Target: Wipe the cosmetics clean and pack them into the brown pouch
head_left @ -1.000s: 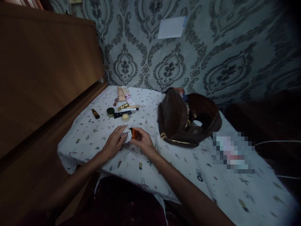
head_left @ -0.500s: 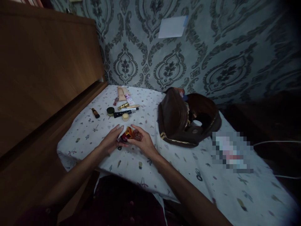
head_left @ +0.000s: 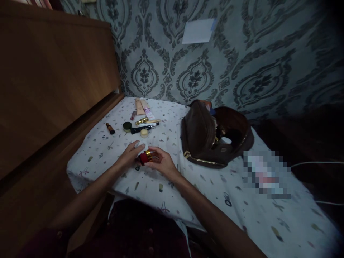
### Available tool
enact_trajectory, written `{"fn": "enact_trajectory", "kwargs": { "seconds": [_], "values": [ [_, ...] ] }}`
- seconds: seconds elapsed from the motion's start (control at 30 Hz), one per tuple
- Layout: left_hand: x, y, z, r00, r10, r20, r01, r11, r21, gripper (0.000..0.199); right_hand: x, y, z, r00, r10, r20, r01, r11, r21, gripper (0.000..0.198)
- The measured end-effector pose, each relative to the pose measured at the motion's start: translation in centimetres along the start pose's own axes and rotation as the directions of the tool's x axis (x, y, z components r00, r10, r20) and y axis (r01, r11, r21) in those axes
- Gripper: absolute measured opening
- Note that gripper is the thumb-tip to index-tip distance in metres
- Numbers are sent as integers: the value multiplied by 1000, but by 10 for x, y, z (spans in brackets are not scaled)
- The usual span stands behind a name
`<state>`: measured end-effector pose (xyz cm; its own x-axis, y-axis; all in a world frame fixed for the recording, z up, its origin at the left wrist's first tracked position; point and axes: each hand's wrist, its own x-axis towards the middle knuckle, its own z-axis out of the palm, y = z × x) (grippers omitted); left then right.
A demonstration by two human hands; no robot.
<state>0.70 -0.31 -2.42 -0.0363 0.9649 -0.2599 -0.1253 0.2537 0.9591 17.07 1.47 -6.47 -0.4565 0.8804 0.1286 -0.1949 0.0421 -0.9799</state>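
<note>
Both my hands meet low over the patterned cloth. In my right hand (head_left: pixel 161 163) is a small dark-red cosmetic jar (head_left: pixel 145 157) with a gold lid (head_left: pixel 148 154), tipped on its side. The fingers wrap round the lid end. My left hand (head_left: pixel 130 154) pinches a soft white wipe (head_left: pixel 141 144) beside the jar, the thumb pressing on it. Part of the wipe and the left fingertips are hidden. Just beyond the hands lies a small cream-coloured round pot (head_left: pixel 144 133), with a black tube (head_left: pixel 141 129) and a dark green round tin (head_left: pixel 127 126) behind it.
An unzipped brown bag (head_left: pixel 199 136) holding several items stands to the right. Farther back lie beige tubes (head_left: pixel 139 106) and a gold tube (head_left: pixel 142 121); a small brown bottle (head_left: pixel 110 128) is at the left. A wooden cabinet (head_left: pixel 59 71) borders the left side.
The jar has turned in my hands, so its red body and gold lid now show more plainly. The left thumb and the white wipe have shifted slightly over it.
</note>
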Motion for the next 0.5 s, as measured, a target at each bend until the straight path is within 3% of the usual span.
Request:
{"fn": "enact_trajectory", "kwargs": {
  "seconds": [0.17,0.5],
  "values": [
    [3,-2,-2,994,-105,9,105,992,-66,39,-2,-9,1,995,56,83,-62,995,76,62],
    [-4,-4,7,992,-62,110,71,994,-80,36,2,-7,0,993,45,-106,-26,985,173,51]
  ]
}}
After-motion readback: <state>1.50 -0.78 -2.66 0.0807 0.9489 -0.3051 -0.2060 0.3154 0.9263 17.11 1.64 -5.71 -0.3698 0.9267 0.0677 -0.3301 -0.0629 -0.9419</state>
